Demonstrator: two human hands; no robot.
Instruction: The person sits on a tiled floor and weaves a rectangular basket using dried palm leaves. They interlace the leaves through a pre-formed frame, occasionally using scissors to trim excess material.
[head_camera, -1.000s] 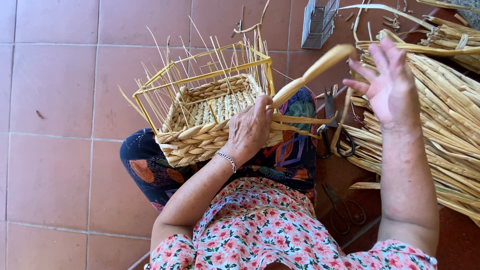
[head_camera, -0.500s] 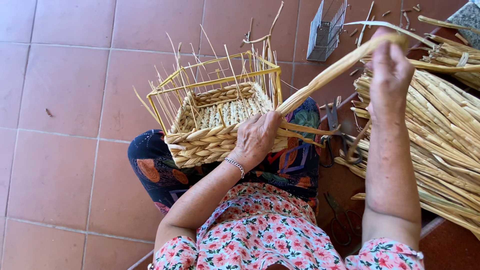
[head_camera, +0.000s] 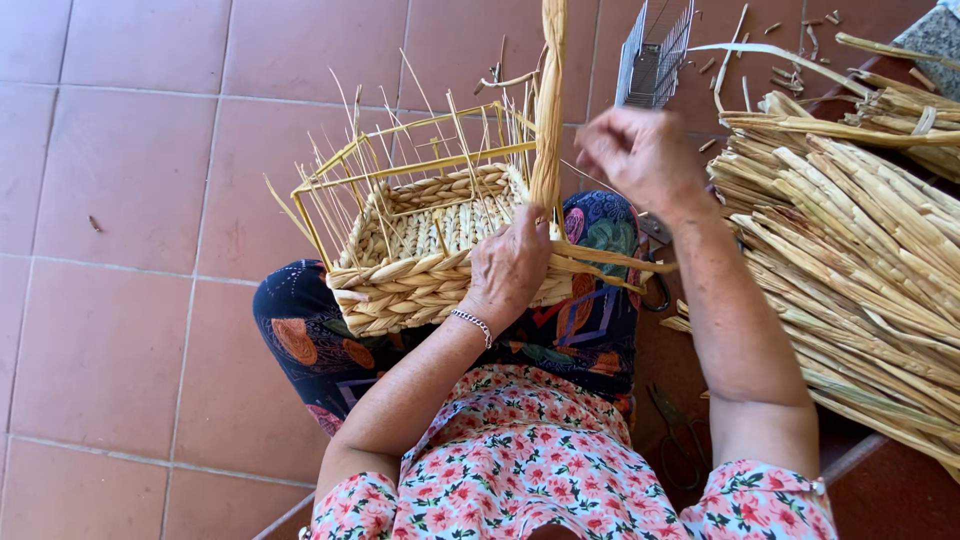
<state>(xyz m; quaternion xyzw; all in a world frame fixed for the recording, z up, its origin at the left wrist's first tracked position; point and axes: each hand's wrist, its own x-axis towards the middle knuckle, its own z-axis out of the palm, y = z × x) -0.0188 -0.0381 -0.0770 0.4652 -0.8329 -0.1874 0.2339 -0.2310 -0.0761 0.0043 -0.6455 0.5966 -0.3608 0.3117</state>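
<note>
Basket (head_camera: 420, 255): on your lap, long axis running left-right. Strand (head_camera: 549, 100): nearly upright, pointing away from you. Your left hand (head_camera: 510, 265) clamps basket wall and strand base; right hand (head_camera: 640, 155): grip unclear, beside strand.

Bright, even daylight with soft shadows; sharp throughout except the motion-blurred right hand (head_camera: 640, 155).

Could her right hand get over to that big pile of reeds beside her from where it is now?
Probably yes. The right hand is raised in open air, and the pile of reeds lies just past it on the same side. Nothing stands between them; the half-woven basket sits on the other side, under her left hand.
</note>
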